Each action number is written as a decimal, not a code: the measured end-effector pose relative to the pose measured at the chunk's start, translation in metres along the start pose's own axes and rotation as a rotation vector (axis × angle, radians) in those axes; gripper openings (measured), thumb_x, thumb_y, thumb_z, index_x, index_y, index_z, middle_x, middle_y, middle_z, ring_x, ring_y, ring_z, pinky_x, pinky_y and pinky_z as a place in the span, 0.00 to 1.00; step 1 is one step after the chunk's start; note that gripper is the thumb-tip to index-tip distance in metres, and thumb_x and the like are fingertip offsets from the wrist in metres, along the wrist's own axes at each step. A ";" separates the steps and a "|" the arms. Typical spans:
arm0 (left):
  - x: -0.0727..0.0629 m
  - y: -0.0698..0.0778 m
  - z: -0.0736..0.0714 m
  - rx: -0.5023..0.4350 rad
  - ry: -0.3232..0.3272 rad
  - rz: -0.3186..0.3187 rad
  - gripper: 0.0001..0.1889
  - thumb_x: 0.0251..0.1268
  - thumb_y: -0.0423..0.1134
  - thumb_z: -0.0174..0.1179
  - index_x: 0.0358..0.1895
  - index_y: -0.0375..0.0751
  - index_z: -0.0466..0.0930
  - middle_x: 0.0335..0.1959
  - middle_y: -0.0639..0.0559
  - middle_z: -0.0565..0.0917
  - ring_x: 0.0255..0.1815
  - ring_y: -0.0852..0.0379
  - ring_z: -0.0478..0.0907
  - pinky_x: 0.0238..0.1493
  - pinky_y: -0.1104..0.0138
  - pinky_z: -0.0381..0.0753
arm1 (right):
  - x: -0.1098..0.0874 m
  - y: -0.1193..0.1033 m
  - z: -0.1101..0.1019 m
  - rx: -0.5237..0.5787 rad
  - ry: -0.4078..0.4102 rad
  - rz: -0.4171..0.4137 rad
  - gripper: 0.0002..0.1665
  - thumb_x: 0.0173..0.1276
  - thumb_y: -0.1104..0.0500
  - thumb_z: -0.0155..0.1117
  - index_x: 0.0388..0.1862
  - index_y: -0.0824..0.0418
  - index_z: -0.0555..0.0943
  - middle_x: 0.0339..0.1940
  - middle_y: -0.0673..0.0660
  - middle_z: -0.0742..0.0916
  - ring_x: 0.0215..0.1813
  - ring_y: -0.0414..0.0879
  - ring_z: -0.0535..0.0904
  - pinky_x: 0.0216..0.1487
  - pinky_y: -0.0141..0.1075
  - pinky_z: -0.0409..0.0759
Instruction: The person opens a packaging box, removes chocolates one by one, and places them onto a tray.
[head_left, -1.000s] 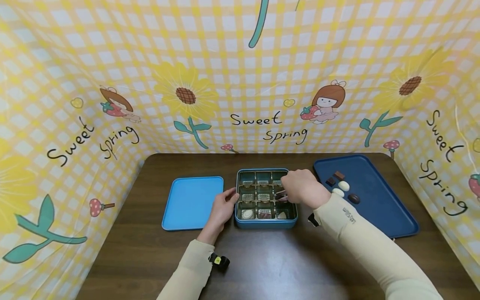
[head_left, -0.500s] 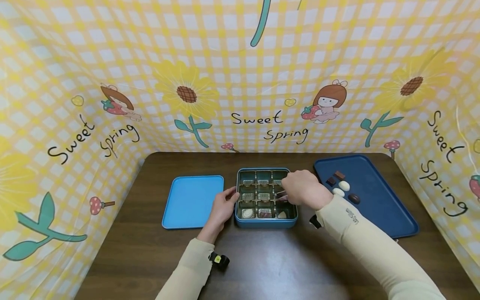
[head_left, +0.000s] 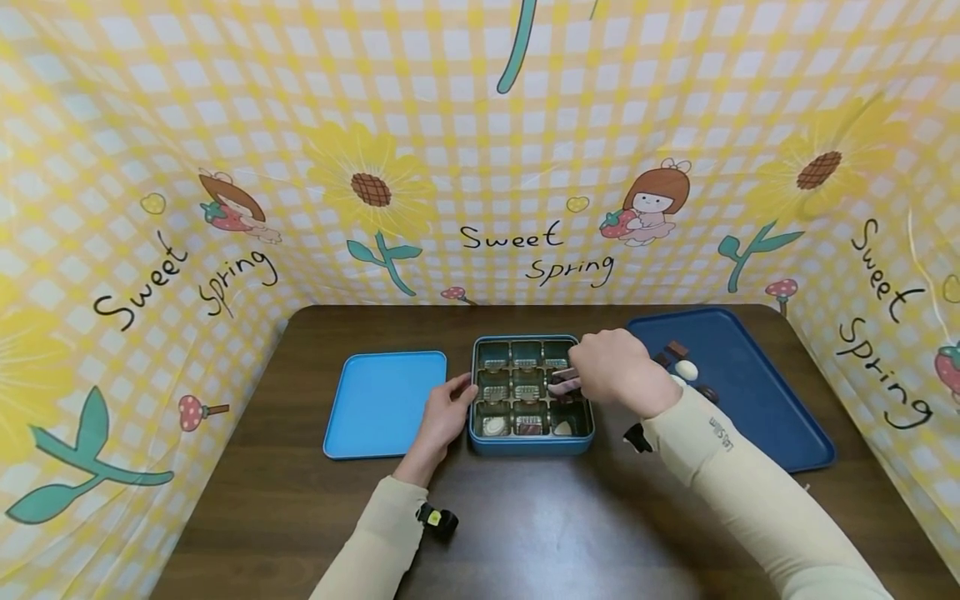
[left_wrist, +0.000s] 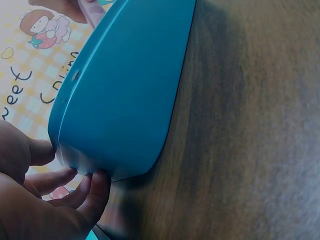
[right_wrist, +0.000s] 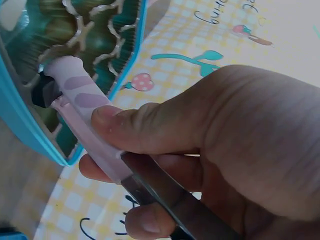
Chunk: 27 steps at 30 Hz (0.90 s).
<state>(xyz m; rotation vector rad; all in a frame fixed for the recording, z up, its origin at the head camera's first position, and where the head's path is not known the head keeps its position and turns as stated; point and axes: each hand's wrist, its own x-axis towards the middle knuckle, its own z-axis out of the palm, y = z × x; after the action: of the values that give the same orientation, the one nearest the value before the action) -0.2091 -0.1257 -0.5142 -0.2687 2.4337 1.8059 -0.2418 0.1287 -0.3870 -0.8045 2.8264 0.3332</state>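
Observation:
A blue box (head_left: 531, 446) with a divided insert stands mid-table. My left hand (head_left: 447, 408) holds its left side, with thumb and fingers around the corner in the left wrist view. My right hand (head_left: 618, 371) grips pink-tipped tongs (right_wrist: 82, 95) over the box's right side. A dark chocolate piece (right_wrist: 46, 91) sits between the tong tips, over the compartments in the right wrist view. In the front row lie a white round chocolate (head_left: 495, 426), a dark rectangular one (head_left: 528, 425) and a pale piece (head_left: 562, 428).
Left of the box lies a light blue lid (head_left: 386, 408). A dark blue tray (head_left: 765, 400) at the right bears several chocolates, among them a white one (head_left: 686, 370) and a brown one (head_left: 677, 350). Patterned cloth (head_left: 480, 167) hangs around the table (head_left: 525, 525).
My right hand has shifted a little to the right with the tongs, and they show higher over the box's right column. My left hand has stayed at the box's left side.

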 end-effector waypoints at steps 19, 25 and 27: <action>0.002 -0.002 0.000 -0.001 0.007 -0.005 0.24 0.79 0.41 0.55 0.71 0.35 0.71 0.65 0.38 0.77 0.64 0.43 0.74 0.61 0.50 0.76 | -0.015 0.020 -0.023 0.106 0.075 0.033 0.04 0.65 0.60 0.66 0.30 0.54 0.85 0.21 0.50 0.81 0.24 0.46 0.76 0.28 0.44 0.78; 0.002 -0.001 -0.001 -0.004 0.005 -0.002 0.24 0.79 0.41 0.54 0.71 0.34 0.71 0.65 0.37 0.77 0.66 0.43 0.73 0.63 0.50 0.75 | -0.015 0.023 -0.023 0.113 0.047 0.046 0.03 0.65 0.60 0.67 0.33 0.54 0.87 0.22 0.49 0.82 0.24 0.45 0.76 0.28 0.42 0.77; 0.002 -0.002 0.000 -0.004 0.005 -0.004 0.24 0.79 0.41 0.55 0.71 0.35 0.71 0.66 0.38 0.77 0.66 0.43 0.73 0.63 0.50 0.75 | -0.016 0.023 -0.023 0.111 0.050 0.051 0.03 0.65 0.59 0.67 0.33 0.54 0.87 0.22 0.49 0.82 0.24 0.45 0.77 0.29 0.43 0.78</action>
<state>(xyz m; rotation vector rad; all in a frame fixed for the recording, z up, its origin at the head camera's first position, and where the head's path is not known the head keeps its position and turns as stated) -0.2104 -0.1265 -0.5161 -0.2781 2.4315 1.8112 -0.2433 0.1499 -0.3570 -0.7295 2.8860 0.1633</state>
